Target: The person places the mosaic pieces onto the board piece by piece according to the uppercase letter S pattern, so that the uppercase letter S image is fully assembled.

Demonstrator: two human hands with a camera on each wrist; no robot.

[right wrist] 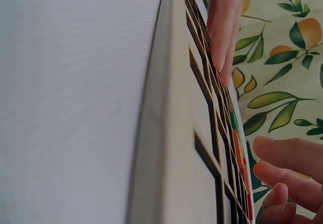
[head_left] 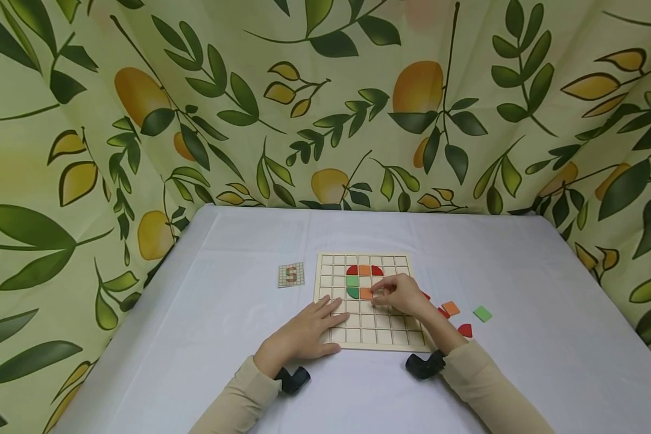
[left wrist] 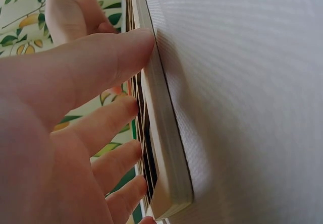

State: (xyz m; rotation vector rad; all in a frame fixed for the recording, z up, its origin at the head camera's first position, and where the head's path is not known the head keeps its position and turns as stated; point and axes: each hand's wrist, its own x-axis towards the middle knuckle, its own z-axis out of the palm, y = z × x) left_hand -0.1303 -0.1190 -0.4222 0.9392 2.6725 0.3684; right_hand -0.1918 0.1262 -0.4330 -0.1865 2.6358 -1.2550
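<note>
A pale wooden grid board (head_left: 385,337) lies on the table. Set in its squares are a red rounded tile (head_left: 352,270), an orange square tile (head_left: 364,270), another red rounded tile (head_left: 377,271), a green square tile (head_left: 352,281), a green rounded tile (head_left: 353,293) and a lower orange tile (head_left: 366,293). My left hand (head_left: 309,331) rests spread on the board's left side, its thumb at the near edge. Over the board, my right hand (head_left: 404,293) has its fingertips beside the lower orange tile; the right wrist view shows its fingers apart, with nothing visible between them.
Right of the board lie a loose orange tile (head_left: 451,308), a loose green tile (head_left: 483,313) and several red ones, some partly hidden by the right arm. A small pattern card (head_left: 290,275) sits left of the board. A leaf-patterned curtain (head_left: 325,120) stands behind the table.
</note>
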